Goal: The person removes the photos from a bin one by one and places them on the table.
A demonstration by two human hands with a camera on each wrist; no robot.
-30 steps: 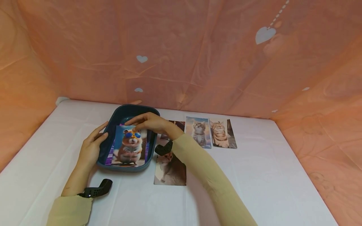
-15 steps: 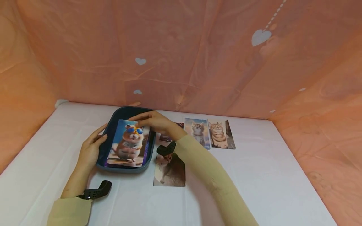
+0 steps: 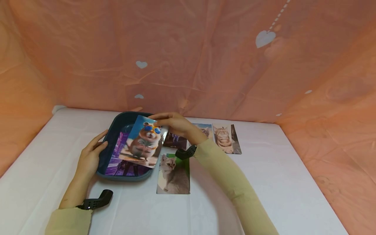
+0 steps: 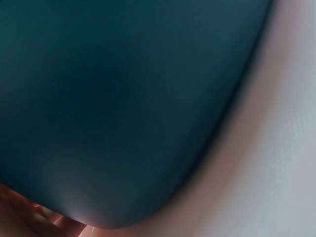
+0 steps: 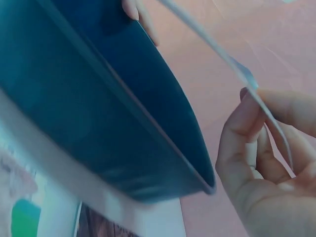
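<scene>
A dark blue tray sits on the white table with a purple picture lying in it. My right hand pinches the top corner of a hamster photo and holds it tilted above the tray's right side. In the right wrist view the photo's edge runs between thumb and fingers beside the tray wall. My left hand rests against the tray's left wall with fingers straight. The left wrist view is filled by the tray's dark wall.
Several cat photos lie on the table right of the tray: a grey cat in front, a dark one, and a tabby further right. Pink cloth with white hearts walls the back and sides.
My right hand has lifted the hamster photo out of the tray and carried it up and to the right, uncovering the purple picture beneath. The left hand has stayed on the tray.
</scene>
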